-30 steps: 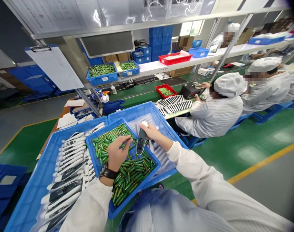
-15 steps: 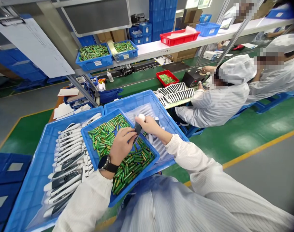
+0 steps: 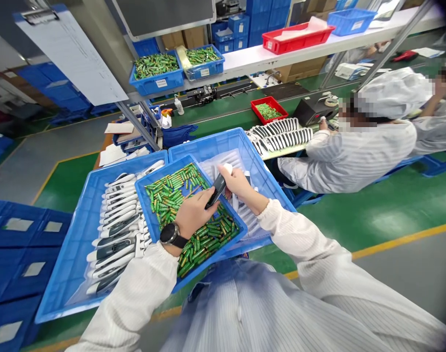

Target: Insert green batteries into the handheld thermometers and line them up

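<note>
In front of me is a white-and-dark-grey handheld device [image 3: 217, 189], shaped like a thermometer and tilted. My right hand [image 3: 241, 185] is closed around its white upper end. My left hand [image 3: 194, 213] is closed on its lower end, with the fingertips against the dark side. Both hands are above a blue tray [image 3: 143, 208] of loose green batteries [image 3: 208, 237]. To the left, a large blue bin [image 3: 79, 244] holds rows of similar devices [image 3: 118, 215]. Under my right hand, another blue bin [image 3: 211, 142] contains a translucent ribbed liner [image 3: 228, 157] and a few partly hidden devices.
A co-worker [image 3: 347, 146] sits at the bench on the right, near rows of devices [image 3: 281, 134] and a red tray [image 3: 268, 110]. Two blue trays of batteries [image 3: 157, 80] stand on the shelf [image 3: 241, 61]. A clipboard [image 3: 72, 58] hangs at upper left.
The view has turned left, so the scene sits farther right. The device has rotated in my hands and shows more of its dark side. Both hands still hold it.
</note>
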Motion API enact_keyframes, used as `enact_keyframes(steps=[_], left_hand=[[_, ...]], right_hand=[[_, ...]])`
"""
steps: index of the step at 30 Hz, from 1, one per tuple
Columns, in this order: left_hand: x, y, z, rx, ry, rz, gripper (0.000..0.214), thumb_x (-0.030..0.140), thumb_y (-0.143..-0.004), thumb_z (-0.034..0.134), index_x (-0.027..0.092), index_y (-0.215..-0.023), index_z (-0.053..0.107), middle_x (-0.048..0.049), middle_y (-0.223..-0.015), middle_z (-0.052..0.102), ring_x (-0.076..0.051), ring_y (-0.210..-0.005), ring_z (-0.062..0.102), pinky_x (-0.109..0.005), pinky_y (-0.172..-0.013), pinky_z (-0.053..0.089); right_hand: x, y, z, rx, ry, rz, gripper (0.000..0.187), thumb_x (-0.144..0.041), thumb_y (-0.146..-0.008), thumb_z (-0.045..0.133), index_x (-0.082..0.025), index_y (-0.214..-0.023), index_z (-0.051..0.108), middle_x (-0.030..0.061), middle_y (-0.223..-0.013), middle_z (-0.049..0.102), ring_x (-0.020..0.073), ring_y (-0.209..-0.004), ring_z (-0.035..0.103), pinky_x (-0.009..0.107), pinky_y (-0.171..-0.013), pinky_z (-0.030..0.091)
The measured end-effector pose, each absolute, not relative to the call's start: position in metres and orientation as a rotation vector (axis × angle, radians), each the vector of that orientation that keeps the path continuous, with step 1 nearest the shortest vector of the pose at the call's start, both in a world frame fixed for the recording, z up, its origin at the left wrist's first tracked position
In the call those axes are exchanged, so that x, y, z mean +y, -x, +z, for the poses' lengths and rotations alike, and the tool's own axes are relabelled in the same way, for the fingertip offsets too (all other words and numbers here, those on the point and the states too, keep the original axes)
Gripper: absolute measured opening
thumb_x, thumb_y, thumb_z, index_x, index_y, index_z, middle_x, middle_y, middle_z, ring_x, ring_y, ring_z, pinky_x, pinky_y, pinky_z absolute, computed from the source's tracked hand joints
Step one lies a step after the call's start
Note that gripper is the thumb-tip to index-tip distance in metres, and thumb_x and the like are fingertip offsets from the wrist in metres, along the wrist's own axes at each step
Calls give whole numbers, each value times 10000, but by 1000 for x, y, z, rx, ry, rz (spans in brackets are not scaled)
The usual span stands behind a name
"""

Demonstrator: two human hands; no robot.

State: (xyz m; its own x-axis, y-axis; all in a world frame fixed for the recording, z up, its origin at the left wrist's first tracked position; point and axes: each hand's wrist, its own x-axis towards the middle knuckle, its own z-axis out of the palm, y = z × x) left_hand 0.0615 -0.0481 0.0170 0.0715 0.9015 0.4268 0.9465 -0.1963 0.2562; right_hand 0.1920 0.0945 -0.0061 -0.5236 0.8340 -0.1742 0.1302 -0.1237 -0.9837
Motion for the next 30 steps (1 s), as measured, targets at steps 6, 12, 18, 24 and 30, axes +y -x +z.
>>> enact_keyframes(steps=[6, 12, 18, 24, 30], left_hand=[[-43, -58, 16, -1975, 2236, -850, 331, 375, -949, 564, 189, -1208, 654, -116, -1215, 709, -263, -1135, 668, -426, -983, 551], [-51, -55, 33, -1971, 2142, -1048, 280, 350, -892, 618, 185, -1114, 657, -119, -1058, 682, -251, -1050, 633, -406, -940, 526], [-53, -65, 31, -1810, 3071, -817, 143, 310, -841, 678, 258, -955, 748, -83, -1073, 663, -214, -982, 651, -349, -913, 528], [-53, -67, 31, -1842, 3145, -673, 107, 350, -848, 705, 270, -908, 744, -92, -1111, 604, -238, -1058, 596, -380, -953, 505], [-51, -62, 42, -2071, 2986, -1042, 193, 356, -947, 557, 240, -1046, 674, -66, -972, 661, -201, -906, 625, -341, -838, 531]], right_hand=[[96, -190, -13, -1555, 1124, 1708, 622, -778, -841, 497, -205, -600, 509, 27, -376, 477, 175, -338, 499, 282, -300, 417], [114, -198, -7, -1437, 1127, 1537, 620, -815, -840, 449, -227, -643, 444, -7, -402, 402, 152, -353, 461, 267, -314, 355], [132, -210, -4, -1313, 1140, 1504, 599, -814, -844, 445, -240, -676, 411, -23, -431, 375, 136, -361, 414, 274, -330, 332], [130, -210, 0, -1304, 1108, 1538, 599, -807, -828, 483, -246, -640, 387, -20, -427, 384, 141, -358, 426, 280, -330, 302], [130, -210, 1, -1306, 1046, 1525, 588, -795, -839, 481, -246, -640, 409, -12, -422, 409, 147, -359, 418, 287, -329, 314]])
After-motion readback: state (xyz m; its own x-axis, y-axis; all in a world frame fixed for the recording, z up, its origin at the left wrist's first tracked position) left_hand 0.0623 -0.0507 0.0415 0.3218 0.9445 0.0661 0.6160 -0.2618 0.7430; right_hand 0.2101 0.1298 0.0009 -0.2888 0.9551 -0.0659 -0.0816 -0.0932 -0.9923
